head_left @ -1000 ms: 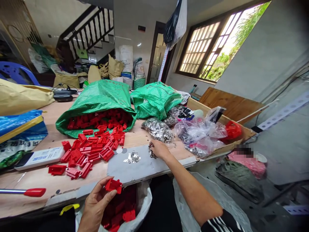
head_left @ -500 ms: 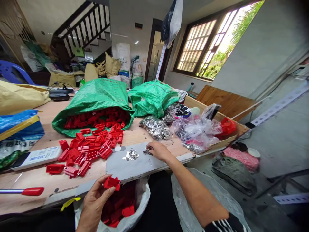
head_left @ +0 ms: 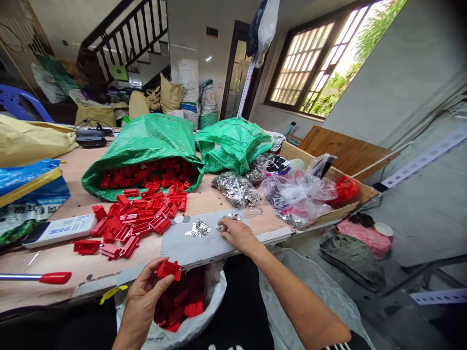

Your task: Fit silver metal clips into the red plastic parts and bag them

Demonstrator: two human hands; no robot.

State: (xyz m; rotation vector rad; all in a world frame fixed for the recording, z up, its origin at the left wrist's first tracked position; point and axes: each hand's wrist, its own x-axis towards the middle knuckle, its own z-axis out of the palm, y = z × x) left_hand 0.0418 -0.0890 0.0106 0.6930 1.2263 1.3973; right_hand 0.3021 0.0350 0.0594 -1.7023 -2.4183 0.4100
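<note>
My left hand point(head_left: 144, 294) pinches a red plastic housing point(head_left: 169, 270) between thumb and fingers, above a white bag point(head_left: 217, 304) that has more red housings inside. On the grey mat point(head_left: 186, 248), the closed fingertips of my right hand point(head_left: 235, 236) are at a small heap of metal pieces point(head_left: 231, 217). Whether a piece is between those fingertips is too small to tell. A second heap of shiny metal pieces point(head_left: 199, 228) lies to the left on the same mat. Loose red housings point(head_left: 134, 218) are piled farther left, in front of an open green sack point(head_left: 146, 133) filled with them.
A clear bag of metal pieces point(head_left: 235, 188) lies behind the mat. At the right stands a wooden tray point(head_left: 359, 197) with plastic bags in it. A white box point(head_left: 60, 230) and a red-handled tool point(head_left: 54, 277) lie at the left. Another green sack point(head_left: 231, 143) is farther back.
My right hand has drawn slightly toward me and left, uncovering more of the metal heap at its fingertips. My left hand still holds the red housing, nearly in place. The view has shifted slightly.
</note>
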